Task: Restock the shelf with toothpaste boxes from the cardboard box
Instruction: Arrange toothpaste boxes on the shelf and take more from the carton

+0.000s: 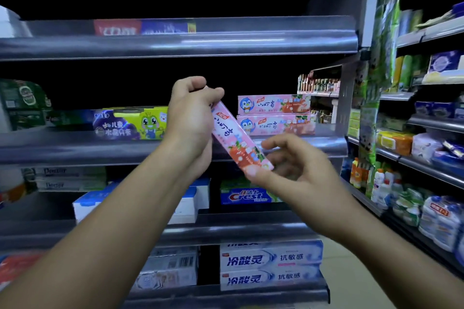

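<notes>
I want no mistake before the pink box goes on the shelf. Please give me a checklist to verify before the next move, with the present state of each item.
1. Pink toothpaste box held firmly: ok; left hand grips its upper end, right hand touches its lower end.
2. Box level for placing: not ok, it is tilted diagonally.
3. Matching stock found: ok; two stacked pink boxes lie on the middle shelf.
4. Free space beside that stack: cannot tell, the hands and the box cover the gap to the green-purple box.
5. Printed side faces out: ok.
6. Cardboard box within reach: cannot tell, not in view.
</notes>
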